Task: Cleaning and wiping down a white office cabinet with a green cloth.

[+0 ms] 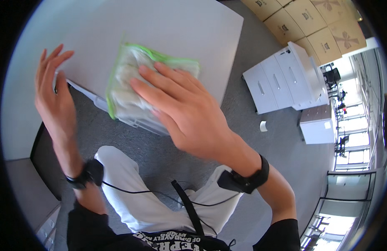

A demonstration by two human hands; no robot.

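A clear plastic bag (126, 77) with bright green edging lies on the pale table (209, 34), its near side at the table's front edge. Soft-looking white contents fill it, but what they are is hard to make out. My right hand (187, 106) rests across the top of the bag, palm down, fingers spread and bent slightly, covering its right part. To the left of the bag, my left hand (55, 91) is raised near the table edge with its fingers apart. It holds nothing and does not touch the bag.
White drawer cabinets (281, 80) stand on the grey floor to the right, before stacked cardboard boxes (303, 18). A white scrap (263, 126) lies on the floor. A black cable (127, 191) runs across my lap between dark wrist bands (93, 172).
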